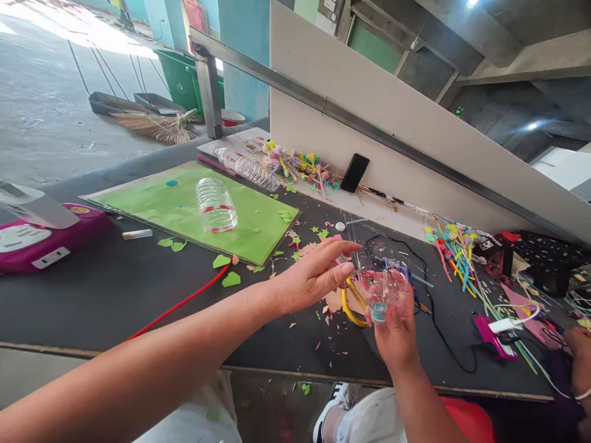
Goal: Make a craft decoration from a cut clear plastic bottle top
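My right hand [396, 326] is wrapped round the cut-off top of a clear plastic bottle [388, 283], its capped neck tilted down toward me. Just left of it, my left hand [323, 271] has its fingers stretched out toward the bottle top, thumb apart from the index finger. Thin clear strands stand up between the two hands; where they are attached is hard to see. Behind the hands, yellow-handled scissors [351, 307] lie partly hidden on the dark table. A cut bottle body [216, 206] lies on a green sheet [253, 237].
Another clear bottle [247, 166] lies behind the sheet. Pipe-cleaner bundles [457, 246] and a leaning phone [354, 172] line the back panel. A purple power strip [50, 237] is at left, a red cable [184, 301] in front. Green and pink scraps litter the table.
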Demonstrator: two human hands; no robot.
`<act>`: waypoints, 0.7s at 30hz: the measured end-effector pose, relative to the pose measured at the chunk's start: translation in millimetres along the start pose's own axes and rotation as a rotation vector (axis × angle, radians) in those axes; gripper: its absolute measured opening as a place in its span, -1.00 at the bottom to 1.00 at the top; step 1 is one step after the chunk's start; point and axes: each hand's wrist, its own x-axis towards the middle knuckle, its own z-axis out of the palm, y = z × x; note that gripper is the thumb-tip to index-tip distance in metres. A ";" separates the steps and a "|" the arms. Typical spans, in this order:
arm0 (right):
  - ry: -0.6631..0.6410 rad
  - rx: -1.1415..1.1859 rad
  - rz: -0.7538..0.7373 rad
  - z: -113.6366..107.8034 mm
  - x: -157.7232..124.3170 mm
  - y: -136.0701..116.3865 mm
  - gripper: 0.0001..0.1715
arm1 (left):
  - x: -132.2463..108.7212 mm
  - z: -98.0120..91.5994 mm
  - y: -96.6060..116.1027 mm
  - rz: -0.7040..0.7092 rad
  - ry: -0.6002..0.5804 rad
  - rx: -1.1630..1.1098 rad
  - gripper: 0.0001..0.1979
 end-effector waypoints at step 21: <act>-0.074 -0.177 -0.226 -0.1 -10.7 8.4 -0.25 | 2.1 40.8 -15.1 -0.454 -0.289 -0.285 -0.71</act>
